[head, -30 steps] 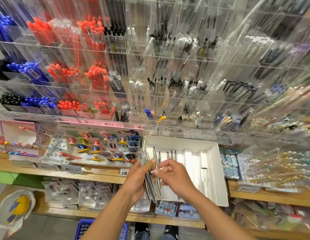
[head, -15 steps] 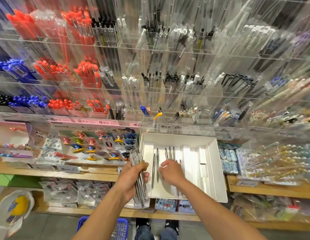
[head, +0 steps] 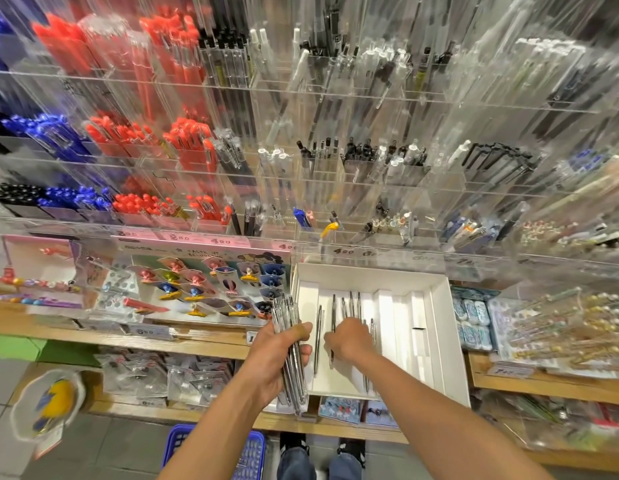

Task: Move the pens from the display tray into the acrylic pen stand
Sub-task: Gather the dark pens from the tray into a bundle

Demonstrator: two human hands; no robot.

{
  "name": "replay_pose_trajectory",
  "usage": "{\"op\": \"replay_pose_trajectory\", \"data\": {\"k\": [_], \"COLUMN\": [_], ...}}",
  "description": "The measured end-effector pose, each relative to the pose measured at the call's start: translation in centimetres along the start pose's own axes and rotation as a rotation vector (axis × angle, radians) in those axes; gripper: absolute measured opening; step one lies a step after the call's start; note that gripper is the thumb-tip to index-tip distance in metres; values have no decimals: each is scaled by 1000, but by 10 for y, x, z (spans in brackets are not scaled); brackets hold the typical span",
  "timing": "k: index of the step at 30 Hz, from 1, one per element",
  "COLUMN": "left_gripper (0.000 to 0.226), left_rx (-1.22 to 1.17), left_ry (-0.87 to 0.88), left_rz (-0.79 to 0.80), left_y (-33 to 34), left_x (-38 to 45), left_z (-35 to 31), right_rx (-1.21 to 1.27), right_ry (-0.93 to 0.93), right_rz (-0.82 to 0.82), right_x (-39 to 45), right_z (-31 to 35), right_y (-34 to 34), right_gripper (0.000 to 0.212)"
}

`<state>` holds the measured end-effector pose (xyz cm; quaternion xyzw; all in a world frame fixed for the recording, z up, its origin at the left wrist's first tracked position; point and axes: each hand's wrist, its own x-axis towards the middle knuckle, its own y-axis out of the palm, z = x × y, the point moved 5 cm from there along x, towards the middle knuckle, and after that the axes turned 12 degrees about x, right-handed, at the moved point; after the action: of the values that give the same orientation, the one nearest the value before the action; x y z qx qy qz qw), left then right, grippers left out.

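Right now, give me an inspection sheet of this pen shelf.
Surface: wooden shelf carrying a white display tray.
Job's things: loose pens lie in the tray; acrylic pen stand rises behind it.
Clutter: carded trinkets, packets beside the tray.
Grippers: left hand grips a pen bundle; right hand reaches into the tray, grip unclear.
Cables: nothing seen.
Surroundings: blue basket on the floor.

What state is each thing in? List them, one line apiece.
Left hand: grips a bundle of pens.
Bundle of pens: held upright, beside the tray.
Right hand: down in the tray, fingers on the loose pens.
Loose pens: a few, lying flat in the tray.
White tray: open, mostly emptied.
Acrylic stand: compartments partly filled.
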<state>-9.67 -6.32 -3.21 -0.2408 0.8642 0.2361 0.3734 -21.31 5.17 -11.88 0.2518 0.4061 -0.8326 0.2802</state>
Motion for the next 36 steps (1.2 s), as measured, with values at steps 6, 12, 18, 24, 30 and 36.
{"op": "replay_pose_trajectory", "data": {"k": [6,12,18,24,30,36], "left_gripper": [57,111,62,25,26,26], "left_rx": [14,13,-8,27,24,9], "left_ry": [16,48,19,11,8,4], "left_rz": [-19,-35,-98,-60,-23,4], "left_y": [6,14,8,-5,-8,-8], "left_x": [-4,-7,-2,-1,-4,-4], "left_z": [-2,-4,3,3,9,7], "right_rx": [463,437,562,360,-34,-216], "right_ry": [-208,-380,-365,-70,-27,-60], "right_rz": [121,206,295,11,-35,-49], "right_x": [-74,-130,-124,-40,1,3], "right_z": [25,46,45,8,-8,-4], "right_y": [-31,-31,-24,-18,19,24], "right_gripper": [13,17,20,7,20,20]}}
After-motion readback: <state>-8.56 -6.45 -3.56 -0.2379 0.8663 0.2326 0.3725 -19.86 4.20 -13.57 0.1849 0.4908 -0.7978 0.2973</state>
